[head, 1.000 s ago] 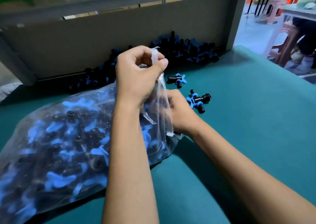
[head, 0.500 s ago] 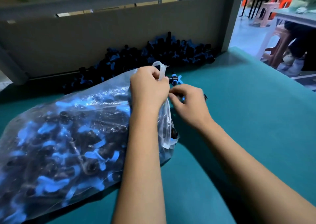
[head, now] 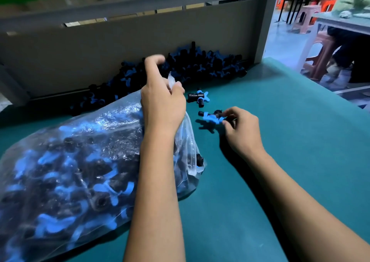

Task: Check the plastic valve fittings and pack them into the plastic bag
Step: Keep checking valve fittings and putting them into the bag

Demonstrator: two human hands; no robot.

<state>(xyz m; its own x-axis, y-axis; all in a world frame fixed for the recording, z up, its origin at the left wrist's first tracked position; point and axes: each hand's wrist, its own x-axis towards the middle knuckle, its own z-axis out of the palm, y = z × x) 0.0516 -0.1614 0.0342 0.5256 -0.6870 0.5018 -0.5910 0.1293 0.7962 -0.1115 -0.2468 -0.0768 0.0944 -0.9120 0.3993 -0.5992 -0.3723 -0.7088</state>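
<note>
A clear plastic bag [head: 76, 161] stuffed with black and blue valve fittings lies on the green table at the left. My left hand [head: 162, 103] grips the bag's mouth edge, its index finger lifted. My right hand [head: 240, 129] pinches a black and blue valve fitting [head: 211, 117] just above the table, right of the bag's mouth. A second loose fitting [head: 198, 97] lies on the table just behind it. A long pile of fittings [head: 192, 65] is heaped against the grey back panel.
The green table [head: 290, 141] ends at its right edge beside an aisle. A grey upright post [head: 266, 21] stands at the back right corner. Beyond are plastic stools [head: 322, 55], another table and a seated person.
My right hand has left the bag's mouth, moved right and picked up a loose fitting. My left hand still holds the bag's edge and has lifted its index finger.
</note>
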